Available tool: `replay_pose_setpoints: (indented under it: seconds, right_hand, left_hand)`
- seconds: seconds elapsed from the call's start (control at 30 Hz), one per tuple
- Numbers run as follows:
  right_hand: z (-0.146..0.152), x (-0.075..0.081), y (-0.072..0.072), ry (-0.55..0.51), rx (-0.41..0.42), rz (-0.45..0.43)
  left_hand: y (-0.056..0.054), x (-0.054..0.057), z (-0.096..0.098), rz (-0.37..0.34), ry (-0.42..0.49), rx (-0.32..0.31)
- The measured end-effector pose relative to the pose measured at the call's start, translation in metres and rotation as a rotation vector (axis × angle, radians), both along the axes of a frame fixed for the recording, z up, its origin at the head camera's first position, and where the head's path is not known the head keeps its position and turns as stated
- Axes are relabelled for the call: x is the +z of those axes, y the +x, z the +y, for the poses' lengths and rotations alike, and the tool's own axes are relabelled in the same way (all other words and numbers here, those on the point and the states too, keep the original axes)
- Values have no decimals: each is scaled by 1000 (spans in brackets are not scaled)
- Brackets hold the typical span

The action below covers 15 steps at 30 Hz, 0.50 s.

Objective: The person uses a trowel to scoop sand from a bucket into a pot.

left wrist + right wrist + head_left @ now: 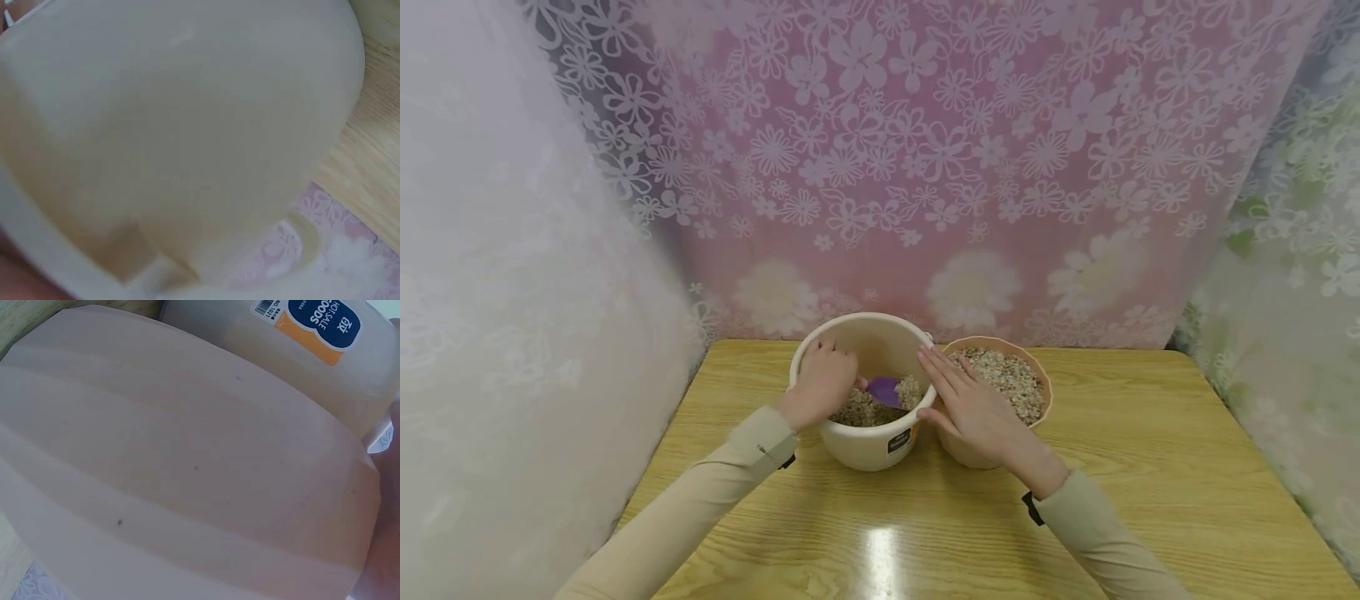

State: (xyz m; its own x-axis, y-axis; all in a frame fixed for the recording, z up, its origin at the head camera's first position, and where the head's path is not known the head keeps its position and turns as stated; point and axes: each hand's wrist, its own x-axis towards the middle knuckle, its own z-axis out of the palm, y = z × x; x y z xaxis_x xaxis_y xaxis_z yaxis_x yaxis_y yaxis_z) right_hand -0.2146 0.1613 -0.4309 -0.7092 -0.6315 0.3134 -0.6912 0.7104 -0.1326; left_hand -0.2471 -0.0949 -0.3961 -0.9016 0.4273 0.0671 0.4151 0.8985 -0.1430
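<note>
Purple scoop (883, 392) inside bucket (859, 448), between hands (824, 382) (977, 414)

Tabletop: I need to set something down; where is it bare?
Bare tabletop lies right of the peach tub, and in front of the white bucket, between the sleeves. It's crowded where bucket and tub stand together, with the left hand and right hand over them.

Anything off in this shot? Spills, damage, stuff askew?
Just one minor thing: small dark specks on the outer wall of the ribbed peach tub, odd against its otherwise plain surface. Dirt or blemish, can't tell. No spilled granules show on the wooden table.
</note>
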Motion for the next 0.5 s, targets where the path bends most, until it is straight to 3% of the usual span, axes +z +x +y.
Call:
replay_pose_setpoints:
  seconds: [0.37,0.5]
  right_hand:
    - [1,-1,-1,-5,10,14]
    - [1,0,-1,-2,8,5]
  left_hand:
    - [17,11,-18,6,198,93]
    - [23,16,-28,52,258,120]
